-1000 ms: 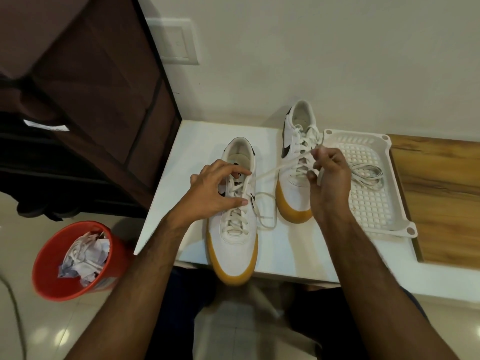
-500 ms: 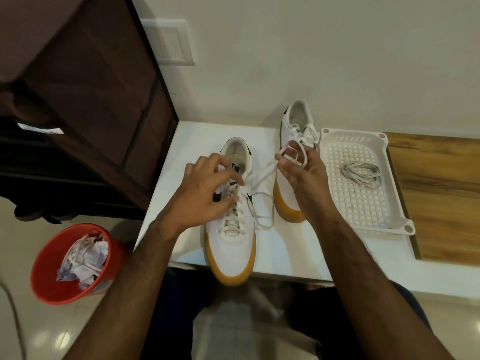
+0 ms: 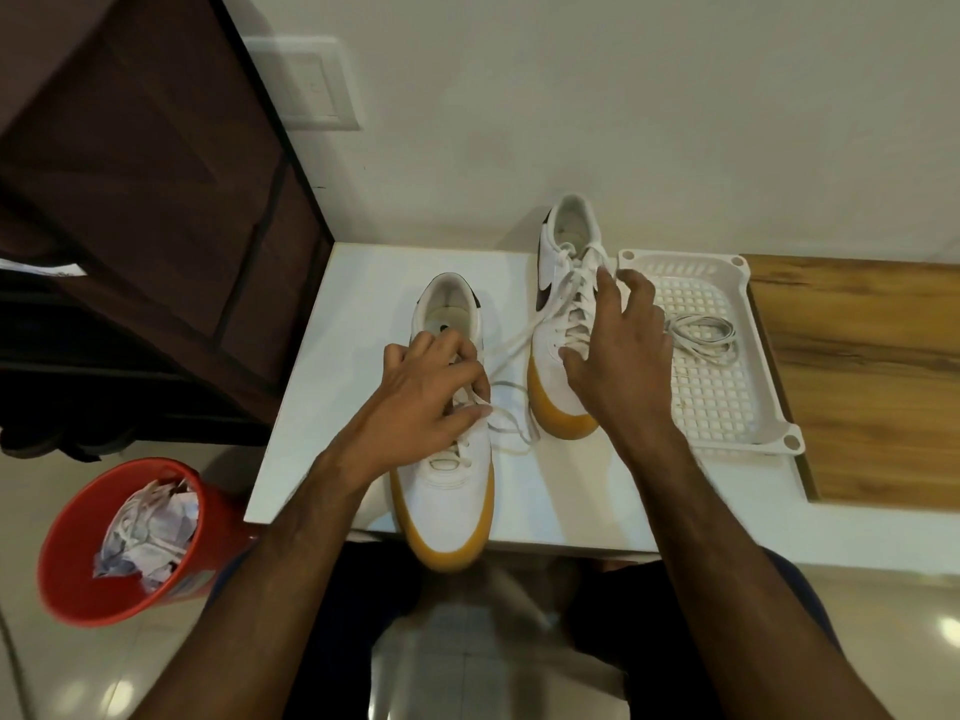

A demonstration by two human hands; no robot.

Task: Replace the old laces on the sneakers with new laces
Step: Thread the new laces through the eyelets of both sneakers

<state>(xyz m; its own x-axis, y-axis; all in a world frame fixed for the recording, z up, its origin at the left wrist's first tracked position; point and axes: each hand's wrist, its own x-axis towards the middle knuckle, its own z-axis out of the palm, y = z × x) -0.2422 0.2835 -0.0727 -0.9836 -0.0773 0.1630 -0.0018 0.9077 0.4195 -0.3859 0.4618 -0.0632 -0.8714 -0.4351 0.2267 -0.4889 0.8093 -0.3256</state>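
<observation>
While unlacing the near sneaker [image 3: 447,407], left hand [image 3: 426,402] pinching its old lace [image 3: 511,350]; right hand [image 3: 618,350] spread wide, holding nothing.
Risks snagging: loose lace trailing rightward under that open hand, across the far sneaker [image 3: 563,324].

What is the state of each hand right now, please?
Left hand: fingers curled, pinching the lace at the near sneaker.
Right hand: open, fingers spread over the far sneaker, holding nothing.
</observation>
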